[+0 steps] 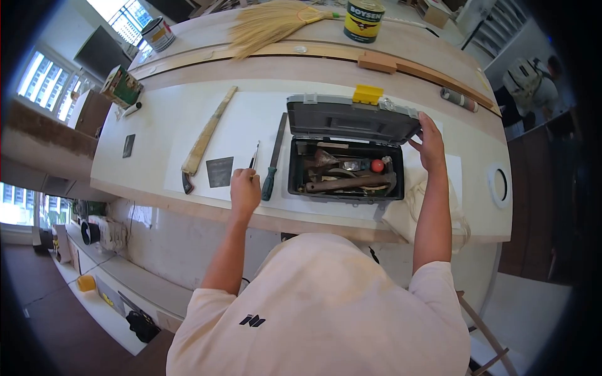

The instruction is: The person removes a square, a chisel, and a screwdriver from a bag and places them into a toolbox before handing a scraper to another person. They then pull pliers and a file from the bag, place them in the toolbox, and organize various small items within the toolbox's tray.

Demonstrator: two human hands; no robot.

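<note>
A dark toolbox [346, 198] stands with its lid [351, 119] raised. My right hand [431, 143] grips the lid's right corner. Inside lie a hammer [348, 183], a red ball-like piece [377, 165] and several other tools. My left hand [245, 190] is closed around a slim tool [254, 155] with a dark handle and thin pale tip, pointing away from me. Just right of that hand lies a long flat file [276, 153] with a green handle. To its left are a dark square sheet [220, 172] and a tan-covered saw-like tool [209, 136] with a dark grip.
A pale cloth [401, 216] hangs over the near edge beneath my right forearm. Across the far side lie a broom [269, 25], a paint can [364, 22], wood strips [376, 61] and a roller-like cylinder [459, 99]. A person [533, 84] is at far right.
</note>
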